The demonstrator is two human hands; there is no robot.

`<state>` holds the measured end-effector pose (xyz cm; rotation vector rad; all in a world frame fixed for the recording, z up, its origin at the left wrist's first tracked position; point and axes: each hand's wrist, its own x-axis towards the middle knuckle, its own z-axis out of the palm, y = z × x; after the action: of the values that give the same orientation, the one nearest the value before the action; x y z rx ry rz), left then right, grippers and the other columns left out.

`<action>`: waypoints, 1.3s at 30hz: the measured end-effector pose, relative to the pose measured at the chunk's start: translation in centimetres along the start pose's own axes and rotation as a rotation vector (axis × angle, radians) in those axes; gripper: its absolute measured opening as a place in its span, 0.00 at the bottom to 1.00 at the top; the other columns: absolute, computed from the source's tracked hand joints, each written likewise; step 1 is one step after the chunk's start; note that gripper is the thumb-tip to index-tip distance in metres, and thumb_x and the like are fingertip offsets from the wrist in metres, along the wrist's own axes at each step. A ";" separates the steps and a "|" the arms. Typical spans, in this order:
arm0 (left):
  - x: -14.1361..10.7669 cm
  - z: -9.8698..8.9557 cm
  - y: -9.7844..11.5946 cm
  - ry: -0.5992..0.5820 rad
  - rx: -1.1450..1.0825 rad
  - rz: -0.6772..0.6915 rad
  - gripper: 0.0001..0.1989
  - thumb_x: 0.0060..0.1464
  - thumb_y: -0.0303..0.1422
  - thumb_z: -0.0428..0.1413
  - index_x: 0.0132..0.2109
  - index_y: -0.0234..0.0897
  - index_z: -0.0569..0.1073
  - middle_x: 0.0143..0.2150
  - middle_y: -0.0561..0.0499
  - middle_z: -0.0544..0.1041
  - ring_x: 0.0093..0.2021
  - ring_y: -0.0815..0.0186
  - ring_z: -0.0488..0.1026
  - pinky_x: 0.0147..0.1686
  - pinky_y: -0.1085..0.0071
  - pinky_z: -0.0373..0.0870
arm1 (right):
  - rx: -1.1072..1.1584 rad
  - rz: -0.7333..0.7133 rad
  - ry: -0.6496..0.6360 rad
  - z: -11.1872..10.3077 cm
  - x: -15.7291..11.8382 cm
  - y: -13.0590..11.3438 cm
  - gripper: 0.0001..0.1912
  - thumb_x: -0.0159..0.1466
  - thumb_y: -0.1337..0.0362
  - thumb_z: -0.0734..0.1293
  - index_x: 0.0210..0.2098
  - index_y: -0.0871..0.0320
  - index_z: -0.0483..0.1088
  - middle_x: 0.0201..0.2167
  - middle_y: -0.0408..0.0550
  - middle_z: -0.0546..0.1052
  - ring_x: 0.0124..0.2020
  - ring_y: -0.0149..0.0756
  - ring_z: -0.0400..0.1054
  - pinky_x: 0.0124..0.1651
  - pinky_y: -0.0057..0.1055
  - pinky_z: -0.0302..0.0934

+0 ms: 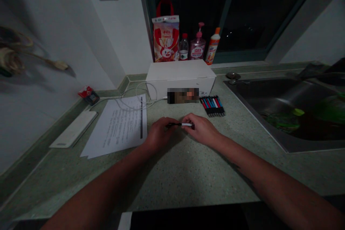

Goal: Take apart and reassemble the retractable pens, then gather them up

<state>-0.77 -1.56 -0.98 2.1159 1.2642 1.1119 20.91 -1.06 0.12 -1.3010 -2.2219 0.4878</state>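
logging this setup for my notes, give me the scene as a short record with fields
left hand: at the dark end of a pen
right hand: at the pen's white part
row of pens: on the counter, beyond the right hand; several colours, side by side
papers: printed, left of the left hand
box: white, beyond the hands
behind box: bag, three bottles
right side: metal sink
light: dim, window dark

The speckled green desk (pixel 185 176) bears a box (pixel 180 70), pens (pixel 212 106) in a row, papers (pixel 118 125) and a white slab (pixel 74 129).
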 end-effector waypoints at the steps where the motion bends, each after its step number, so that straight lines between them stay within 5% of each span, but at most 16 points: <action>1: 0.0 0.0 0.0 -0.003 0.004 0.010 0.08 0.58 0.25 0.61 0.42 0.42 0.82 0.36 0.51 0.83 0.36 0.63 0.80 0.39 0.66 0.78 | -0.006 0.006 -0.007 0.0 0.0 0.0 0.08 0.66 0.65 0.71 0.45 0.55 0.75 0.37 0.48 0.82 0.37 0.40 0.76 0.39 0.34 0.63; 10: -0.1 0.0 0.1 0.008 0.016 0.217 0.08 0.60 0.24 0.59 0.41 0.42 0.82 0.38 0.49 0.84 0.40 0.61 0.81 0.44 0.61 0.79 | -0.069 -0.110 -0.070 -0.1 0.1 0.0 0.12 0.74 0.65 0.59 0.41 0.56 0.75 0.39 0.50 0.80 0.40 0.39 0.74 0.42 0.34 0.61; 14: -0.2 0.3 0.0 0.027 0.036 0.255 0.09 0.59 0.22 0.60 0.41 0.40 0.81 0.37 0.49 0.84 0.39 0.62 0.80 0.42 0.63 0.79 | 0.030 -0.037 -0.040 -0.4 -0.1 -0.3 0.05 0.70 0.64 0.65 0.43 0.55 0.72 0.35 0.46 0.78 0.34 0.36 0.72 0.37 0.31 0.59; 19: -0.4 0.4 0.1 0.060 0.048 0.269 0.10 0.57 0.21 0.61 0.41 0.39 0.81 0.35 0.50 0.83 0.37 0.63 0.80 0.38 0.67 0.78 | 0.053 -0.024 -0.025 -0.8 -0.1 -0.5 0.08 0.62 0.65 0.72 0.40 0.56 0.71 0.34 0.44 0.77 0.32 0.34 0.69 0.35 0.29 0.57; 24: -0.2 -0.1 0.1 0.054 0.061 0.275 0.08 0.58 0.23 0.61 0.41 0.40 0.81 0.36 0.49 0.84 0.38 0.62 0.80 0.39 0.65 0.78 | 0.029 -0.054 -0.061 -0.4 0.1 -0.1 0.04 0.66 0.65 0.71 0.40 0.56 0.73 0.36 0.46 0.78 0.36 0.36 0.71 0.38 0.31 0.58; 29: -0.1 -0.2 0.3 0.030 0.021 0.183 0.06 0.59 0.26 0.61 0.41 0.41 0.81 0.37 0.49 0.83 0.39 0.61 0.80 0.41 0.64 0.79 | 0.000 -0.105 -0.057 -0.4 0.1 0.2 0.06 0.72 0.62 0.66 0.43 0.55 0.76 0.38 0.47 0.79 0.40 0.38 0.73 0.42 0.33 0.61; 33: -0.2 0.1 0.5 0.012 -0.124 -0.053 0.10 0.59 0.33 0.62 0.48 0.40 0.79 0.41 0.48 0.84 0.38 0.62 0.81 0.41 0.64 0.79 | -0.025 -0.106 -0.010 -0.9 0.0 0.0 0.06 0.70 0.64 0.69 0.45 0.54 0.76 0.40 0.48 0.79 0.42 0.38 0.74 0.43 0.33 0.62; 39: 0.2 0.3 0.2 -0.042 -0.211 -0.189 0.05 0.59 0.35 0.61 0.38 0.39 0.79 0.34 0.50 0.83 0.35 0.62 0.80 0.39 0.64 0.78 | -0.071 -0.097 0.008 -1.0 0.1 0.1 0.05 0.67 0.63 0.72 0.43 0.54 0.77 0.38 0.48 0.78 0.40 0.39 0.73 0.42 0.34 0.62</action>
<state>-0.42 -1.50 -0.95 1.8157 1.2395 1.0626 21.55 -0.86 0.89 -1.2216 -2.3023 0.3699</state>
